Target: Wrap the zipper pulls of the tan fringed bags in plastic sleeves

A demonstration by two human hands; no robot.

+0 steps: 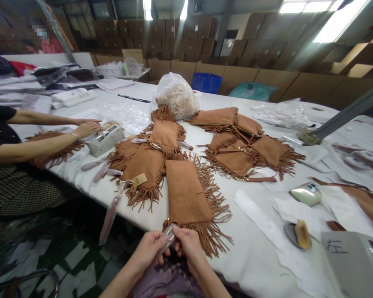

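Note:
My left hand [152,248] and my right hand [188,245] meet at the table's near edge. Both are closed, fingertips pinching a small plastic-wrapped strap end [170,234] with a metallic glint. It lies at the lower corner of a brown fringed bag [188,192], which rests flat just beyond my fingers. More brown fringed bags [143,167] are piled behind it to the left, one with a paper tag [139,179]. Another plastic-wrapped strap [110,219] hangs over the table edge. The lower part of what I hold is hidden by my fingers.
At left, a co-worker's hands [88,127] are by a grey tape dispenser [105,140]. More fringed bags [236,157] lie to the right. A stuffed plastic bag [175,95] stands behind. A phone [306,193] and a grey dispenser [349,260] are at right, near a metal post [348,109].

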